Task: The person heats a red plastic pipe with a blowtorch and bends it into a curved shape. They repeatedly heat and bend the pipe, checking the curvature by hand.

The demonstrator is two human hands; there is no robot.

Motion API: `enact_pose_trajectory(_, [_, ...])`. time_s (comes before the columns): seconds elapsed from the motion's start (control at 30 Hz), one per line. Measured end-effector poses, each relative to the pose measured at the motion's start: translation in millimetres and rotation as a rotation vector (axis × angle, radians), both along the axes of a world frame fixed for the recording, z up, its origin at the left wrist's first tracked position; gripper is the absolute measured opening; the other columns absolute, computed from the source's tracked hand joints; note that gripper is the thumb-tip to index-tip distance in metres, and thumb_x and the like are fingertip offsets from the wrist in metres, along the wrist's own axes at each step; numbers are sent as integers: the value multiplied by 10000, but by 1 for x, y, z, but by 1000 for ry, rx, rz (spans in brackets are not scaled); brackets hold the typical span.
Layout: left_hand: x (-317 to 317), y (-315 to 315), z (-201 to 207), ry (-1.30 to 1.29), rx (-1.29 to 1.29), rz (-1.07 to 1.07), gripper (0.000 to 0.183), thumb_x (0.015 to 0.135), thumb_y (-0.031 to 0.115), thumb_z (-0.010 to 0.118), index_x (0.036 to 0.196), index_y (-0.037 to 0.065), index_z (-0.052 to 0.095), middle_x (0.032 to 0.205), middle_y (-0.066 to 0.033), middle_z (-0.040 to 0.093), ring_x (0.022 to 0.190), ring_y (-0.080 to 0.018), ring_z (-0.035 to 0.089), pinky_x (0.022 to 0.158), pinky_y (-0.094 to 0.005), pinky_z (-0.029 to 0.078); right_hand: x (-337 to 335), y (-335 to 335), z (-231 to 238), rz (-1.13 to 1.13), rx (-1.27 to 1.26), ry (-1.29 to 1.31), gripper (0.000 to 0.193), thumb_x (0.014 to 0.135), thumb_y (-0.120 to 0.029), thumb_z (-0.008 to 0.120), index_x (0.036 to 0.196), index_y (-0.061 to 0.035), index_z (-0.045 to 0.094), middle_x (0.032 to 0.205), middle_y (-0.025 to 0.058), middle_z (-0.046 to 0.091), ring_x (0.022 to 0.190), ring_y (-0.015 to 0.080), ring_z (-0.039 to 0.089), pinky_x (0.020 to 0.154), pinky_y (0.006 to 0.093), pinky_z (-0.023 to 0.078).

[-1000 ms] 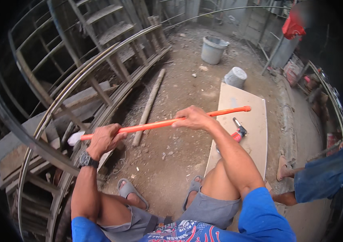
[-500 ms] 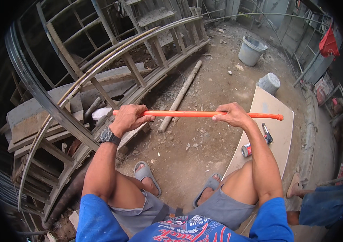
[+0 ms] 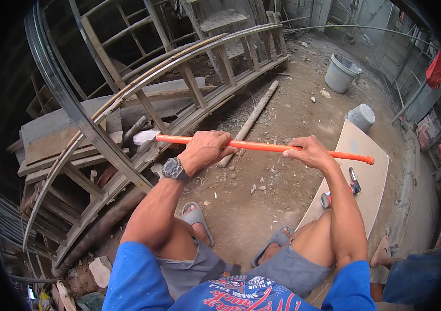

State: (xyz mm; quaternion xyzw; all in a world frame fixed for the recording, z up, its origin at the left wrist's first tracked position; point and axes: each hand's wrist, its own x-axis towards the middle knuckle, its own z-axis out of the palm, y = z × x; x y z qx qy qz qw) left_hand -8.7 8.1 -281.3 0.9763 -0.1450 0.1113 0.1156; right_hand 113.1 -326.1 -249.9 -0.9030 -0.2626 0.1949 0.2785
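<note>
A long, thin orange pipe (image 3: 262, 146) lies across both my hands above the dirt floor, its right end slightly lower and finished with a wider collar. My left hand (image 3: 207, 149), with a dark watch at the wrist, is closed round it left of the middle, and a length of pipe sticks out beyond it. Further right, my right hand (image 3: 308, 153) grips the pipe with the thumb along its near side. Below my right forearm, a blowtorch (image 3: 354, 182) with a red canister (image 3: 326, 200) rests on a pale board (image 3: 368, 171).
A ladder-like wooden frame (image 3: 199, 98) with curved metal rails stands at left beside stacked planks (image 3: 70, 142). A wooden pole (image 3: 254, 116) lies on the dirt. Two grey buckets, one upright (image 3: 338, 75) and one tipped (image 3: 361, 117), are beyond the board. Another person's leg (image 3: 383, 254) shows at lower right.
My left hand has slid inward along the pipe, so more of its left end shows. The pipe now tilts down to the right. The whole view has shifted somewhat.
</note>
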Motion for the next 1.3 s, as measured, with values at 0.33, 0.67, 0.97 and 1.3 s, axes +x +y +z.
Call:
enact_pose_trajectory(0.33, [-26,117,-30,79,107,213,471,892,539,778,872,88,645,770,-152,667,762,-390,674,661,-497,501,17,-37,-17,-28,1,-49,437,817,-489,859,956,-76,824,667,64,645,629,186,604,606,389,469])
enact_pose_trajectory(0.67, [-57,188,-62,273,-97,647,528,967,527,678,969,15,809,803,-178,735,800,-338,736,706,-451,554,21,-50,-20,-89,-2,-142,441,827,-475,851,987,-65,818,684,109,641,673,241,622,660,424,479])
enact_pose_trajectory(0.97, [-11,101,-42,421,-1162,665,804,1029,736,471,1060,-33,702,814,-37,664,663,-143,664,557,-284,552,20,-23,-20,-123,6,-344,405,832,-449,853,979,-75,795,755,155,711,737,309,700,704,459,515])
enact_pose_trajectory(1.3, [35,85,-41,124,-1939,667,644,1081,610,475,1131,-11,636,967,-187,708,818,-291,742,674,-419,645,13,5,-29,44,87,-619,317,817,-315,874,993,-78,757,889,132,720,837,335,704,752,449,535])
